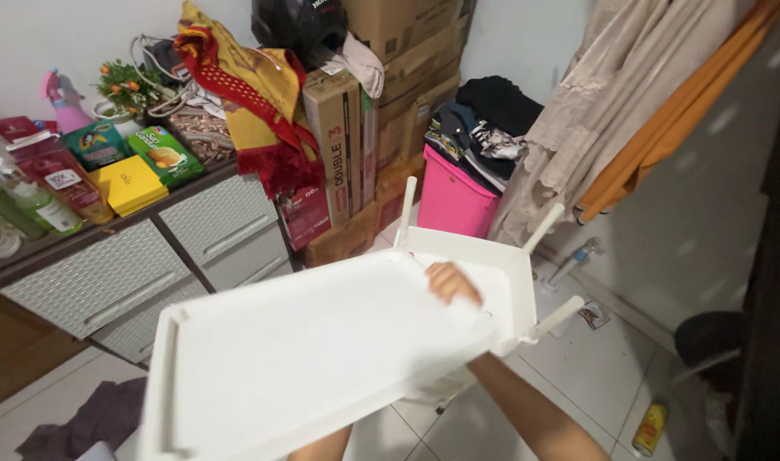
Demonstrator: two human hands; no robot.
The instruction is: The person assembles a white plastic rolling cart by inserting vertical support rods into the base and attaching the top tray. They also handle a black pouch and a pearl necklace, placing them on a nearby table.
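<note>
Here, white shelf panel [305,350] — under right fingers [451,282]

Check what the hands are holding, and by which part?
A white plastic shelf panel: right hand grips its far edge, fingers curled over. Left hand is hidden beneath it; its hold cannot be told.

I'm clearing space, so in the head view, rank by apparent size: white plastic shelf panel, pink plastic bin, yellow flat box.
1. White plastic shelf panel, though nearest the camera.
2. Pink plastic bin.
3. Yellow flat box.
</note>
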